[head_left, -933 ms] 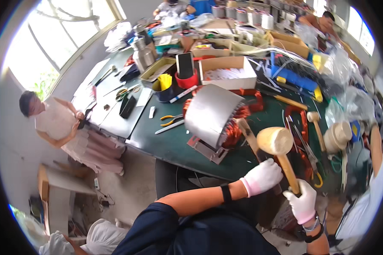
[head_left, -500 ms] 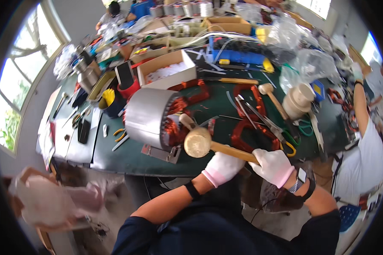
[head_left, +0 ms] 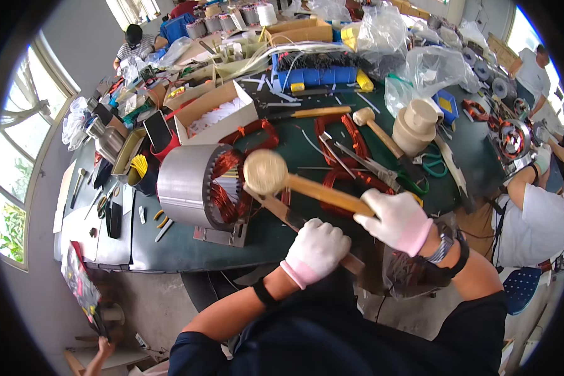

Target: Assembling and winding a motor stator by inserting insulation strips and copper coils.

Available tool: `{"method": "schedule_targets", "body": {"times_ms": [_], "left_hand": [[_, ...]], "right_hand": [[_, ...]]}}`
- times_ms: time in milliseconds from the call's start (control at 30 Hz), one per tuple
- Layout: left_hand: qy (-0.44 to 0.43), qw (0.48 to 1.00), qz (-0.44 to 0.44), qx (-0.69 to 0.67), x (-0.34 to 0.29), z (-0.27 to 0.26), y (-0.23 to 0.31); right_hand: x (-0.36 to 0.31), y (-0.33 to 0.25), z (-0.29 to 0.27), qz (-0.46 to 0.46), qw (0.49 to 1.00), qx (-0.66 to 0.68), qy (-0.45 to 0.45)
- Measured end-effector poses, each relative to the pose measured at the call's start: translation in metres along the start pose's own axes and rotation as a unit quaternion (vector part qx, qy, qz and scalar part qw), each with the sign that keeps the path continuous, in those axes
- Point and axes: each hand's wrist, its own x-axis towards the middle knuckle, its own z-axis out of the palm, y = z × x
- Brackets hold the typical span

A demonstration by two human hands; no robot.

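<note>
Motor stator [head_left: 197,187] on its side near front edge of green bench [head_left: 169,241], copper windings facing right for access. Left hand [head_left: 316,249] closed around flat wooden drift [head_left: 282,213], tip angled at windings. Right hand [head_left: 396,219] gripping mallet [head_left: 266,172] handle, head raised beside stator opening. 2 gloves worn.

The mallet [head_left: 266,172] looked of pale, matt wood; the stator [head_left: 191,186] showed brushed grey metal and glossy copper windings [head_left: 222,188]; white knitted cloth gloves [head_left: 316,250]; the counter [head_left: 276,232] was matt green.
</note>
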Motion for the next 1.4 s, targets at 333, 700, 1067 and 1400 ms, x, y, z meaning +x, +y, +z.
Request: {"method": "schedule_targets", "body": {"times_ms": [333, 700, 1067, 1400], "left_hand": [[0.014, 0.997, -0.012, -0.072, 0.003, -0.056, 0.014], [0.039, 0.998, 0.018, -0.042, -0.005, -0.030, 0.009], [0.176, 0.968, 0.101, -0.147, -0.030, -0.125, 0.004], [0.549, 0.650, -0.506, -0.141, -0.272, -0.182, -0.119]], "right_hand": [[-0.021, -0.016, -0.001, -0.005, 0.995, 0.093, -0.017], [-0.017, -0.013, 0.002, -0.001, 0.992, 0.119, 0.030], [-0.016, 0.023, 0.004, 0.166, 0.984, 0.053, 0.041], [-0.038, 0.104, -0.005, 0.301, 0.919, -0.229, 0.116]]}}
